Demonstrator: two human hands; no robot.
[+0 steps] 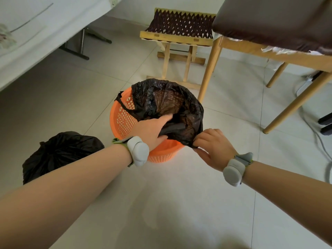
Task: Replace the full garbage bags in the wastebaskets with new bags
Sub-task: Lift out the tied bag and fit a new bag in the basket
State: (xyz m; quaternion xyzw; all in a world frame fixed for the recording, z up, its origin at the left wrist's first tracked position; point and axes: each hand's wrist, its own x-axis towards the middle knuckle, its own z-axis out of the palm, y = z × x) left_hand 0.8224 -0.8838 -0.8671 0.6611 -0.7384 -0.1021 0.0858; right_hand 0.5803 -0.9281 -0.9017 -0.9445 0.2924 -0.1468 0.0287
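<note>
I judge the job on this bin a little past halfway. The full black garbage bag with its gathered neck (59, 155) is already out, sitting on the tiled floor (179, 203) just left of the orange plastic lattice wastebasket (122, 121). The new thin black plastic bag (170, 103) is partly in: its mouth covers the far and right rim, but the left rim is bare, with one bag handle hanging loose there.

My left hand (152, 130) reaches into the liner, its fingers (167, 117) straight and pressing the film down. My right hand (212, 144) is at the near rim, fingers (203, 139) clamped in a pinch on the bag's edge. What is left, I think, is seating the liner and folding the edge over the whole rim.

A pale wooden chair leg (208, 72) stands close behind the basket, and a woven-seat wooden folding stool (179, 27) sits further back. A grey cable (321, 141) trails on the floor to the right, well apart. Neither blocks my hands.
</note>
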